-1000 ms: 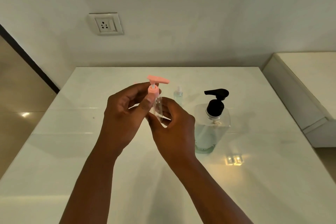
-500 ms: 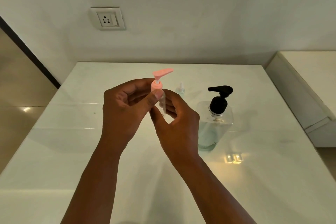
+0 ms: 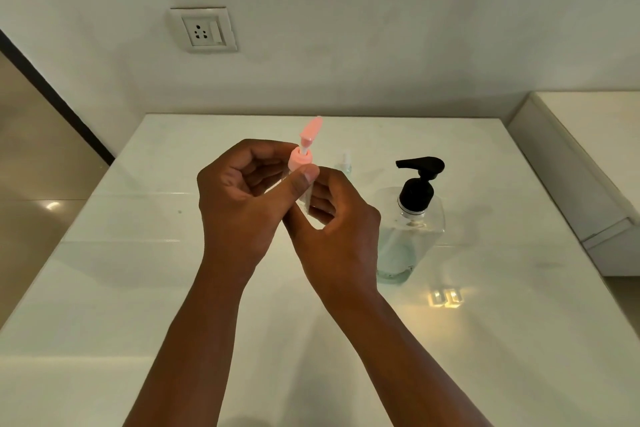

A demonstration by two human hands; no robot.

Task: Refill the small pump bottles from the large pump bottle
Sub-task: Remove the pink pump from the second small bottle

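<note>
A: Small pump bottle [image 3: 304,184] at frame centre, above the bench [image 3: 138,288]. Left hand [image 3: 239,208] pinches the pink collar; right hand [image 3: 332,222] grips the clear body.
B: Likely unscrewing. Keep body upright, twist collar only; large pump bottle [image 3: 408,229] stands just right

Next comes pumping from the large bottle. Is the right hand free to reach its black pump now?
Probably not yet: the right hand grips the small pink-pump bottle. Otherwise the black pump stands unobstructed just beside it.
</note>
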